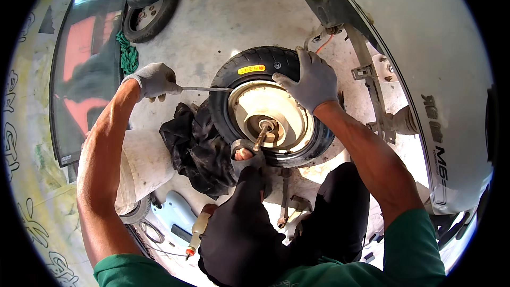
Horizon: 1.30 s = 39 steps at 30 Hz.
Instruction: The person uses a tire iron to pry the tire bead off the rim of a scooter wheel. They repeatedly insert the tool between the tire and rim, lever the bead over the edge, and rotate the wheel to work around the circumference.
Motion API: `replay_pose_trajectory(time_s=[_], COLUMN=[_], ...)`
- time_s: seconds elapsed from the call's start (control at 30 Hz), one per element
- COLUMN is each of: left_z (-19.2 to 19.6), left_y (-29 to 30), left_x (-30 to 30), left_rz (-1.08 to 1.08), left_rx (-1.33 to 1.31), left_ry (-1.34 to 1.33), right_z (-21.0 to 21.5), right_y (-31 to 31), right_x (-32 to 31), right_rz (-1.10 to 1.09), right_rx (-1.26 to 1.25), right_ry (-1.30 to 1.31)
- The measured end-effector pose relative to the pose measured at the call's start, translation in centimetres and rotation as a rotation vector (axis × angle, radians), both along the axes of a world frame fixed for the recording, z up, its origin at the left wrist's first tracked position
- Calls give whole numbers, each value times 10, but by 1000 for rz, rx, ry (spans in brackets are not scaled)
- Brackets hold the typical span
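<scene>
A small scooter wheel lies flat on the concrete floor, with a black tyre around a cream hub and a rusty axle sticking up. My left hand, in a grey glove, grips a thin metal tyre lever whose tip sits at the tyre's left bead. My right hand, also gloved, presses down on the tyre's upper right edge. My foot in a sandal and my dark-trousered knee hold the wheel's near side.
A crumpled black inner tube or cloth lies left of the wheel. A white scooter body arches along the right. Another tyre and a glass panel lie at the upper left. A small bottle and metal parts lie near my knee.
</scene>
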<state>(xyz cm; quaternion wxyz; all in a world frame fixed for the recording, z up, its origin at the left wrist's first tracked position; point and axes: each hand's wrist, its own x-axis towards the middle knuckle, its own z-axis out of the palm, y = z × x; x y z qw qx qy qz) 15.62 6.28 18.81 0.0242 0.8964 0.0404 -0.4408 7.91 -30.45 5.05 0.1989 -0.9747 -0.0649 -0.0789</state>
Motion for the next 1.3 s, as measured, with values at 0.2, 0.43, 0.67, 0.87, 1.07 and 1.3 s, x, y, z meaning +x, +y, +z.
replay_pose_trajectory(time_s=[0.2,0.43,0.67,0.87,1.07,1.3], left_z=[-21,-27,-126,-189,-209,-212], left_y=[23,15,86,99,107,150], left_x=[0,-6,12,-68,-99,-132], left_rz=[-10,-269,-119,606,709,823], left_rx=[-55,-26,-390,-719,-899,-878], left_ry=[-102,-313,-256,-7,-22,-11], right_z=[3,-6,-12,3,7,-3], right_y=[6,-4,-5,-8,-3,-2], right_x=[3,-1,-2,2,0,0], right_rz=[3,-5,41,3,13,-5], right_rx=[-35,-36,-19,-19,3,4], right_ry=[14,-65,-117,-50,-46,-42])
